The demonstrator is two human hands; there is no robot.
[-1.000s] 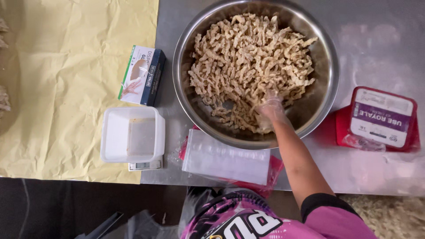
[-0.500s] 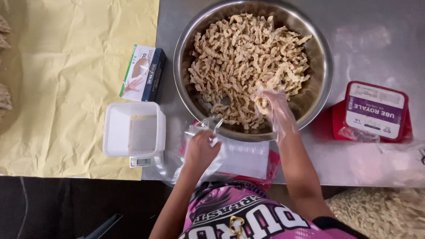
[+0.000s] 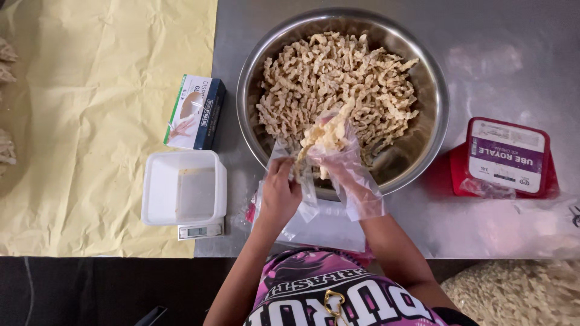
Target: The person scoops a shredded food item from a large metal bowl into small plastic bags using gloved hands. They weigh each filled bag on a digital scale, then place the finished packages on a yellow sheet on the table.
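Right hand (image 3: 344,160) (clear glove) closed around a clump of snacks (image 3: 326,134) over the bowl (image 3: 436,115); left hand (image 3: 279,193) pinches a clear bag (image 3: 302,181) by its edge, near the scale (image 3: 184,190).

I see a white tub (image 3: 184,187) sitting on a small scale (image 3: 200,230). Just behind the tub lies a box of gloves (image 3: 194,112). The tub stands on the edge of a big yellow paper (image 3: 90,121), which spreads out to its left. Far to the right of the tub, on the gray table (image 3: 501,60), is a red tub with a lid (image 3: 506,156).
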